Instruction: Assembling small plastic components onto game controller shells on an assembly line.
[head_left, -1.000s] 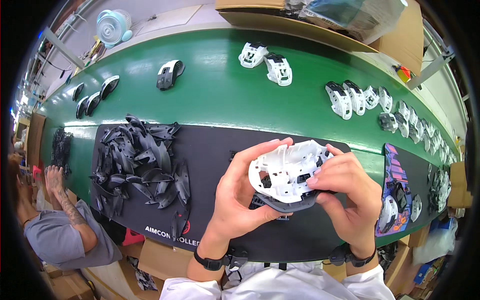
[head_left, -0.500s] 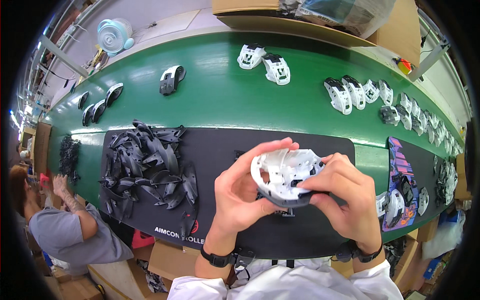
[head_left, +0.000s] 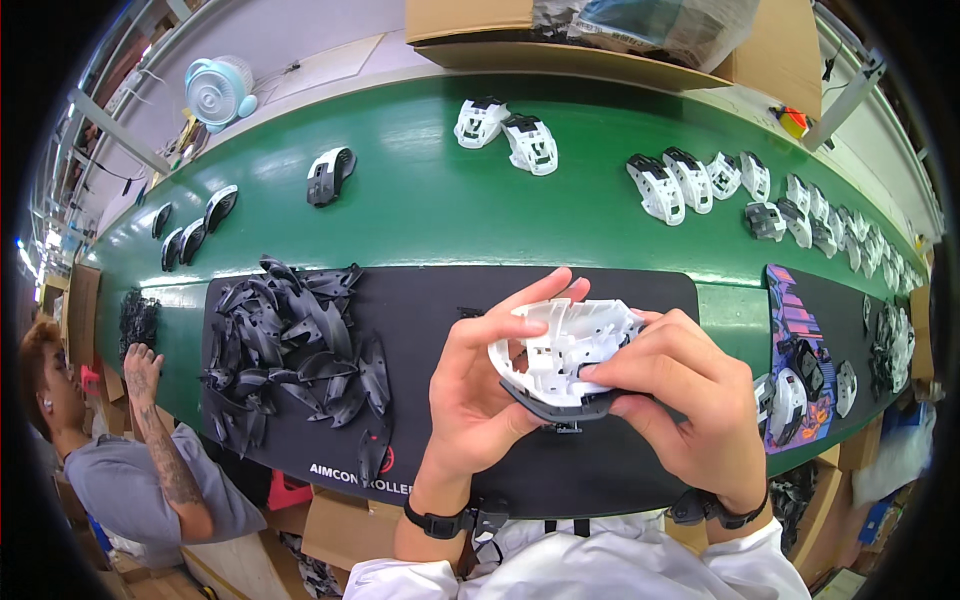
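Observation:
Above the dark mat, I hold a white plastic shell [head_left: 560,345] with a black strip along its near edge; its hollow, ribbed inside faces up. My left hand [head_left: 475,395] is closed around the shell's left side, with the thumb at the black strip and fingers behind the far wall. My right hand [head_left: 685,395] pinches the right side: the index fingertip presses inside the shell, and the thumb is under the black strip. Small dark parts [head_left: 565,428] show partly behind the shell. Left of my hands lies a heap of curved black plastic pieces [head_left: 290,345].
Finished-looking white and black shells [head_left: 655,188] stand along the green table [head_left: 420,180], many at the right. A patterned mat [head_left: 800,380] lies right, a cardboard box [head_left: 470,25] and a fan [head_left: 218,92] stand at the back. A co-worker [head_left: 150,470] sits at the left.
The shell has tipped slightly in my hands, which keep nearly the same grip. My view has shifted a little. At the left, the co-worker has turned and raised a forearm.

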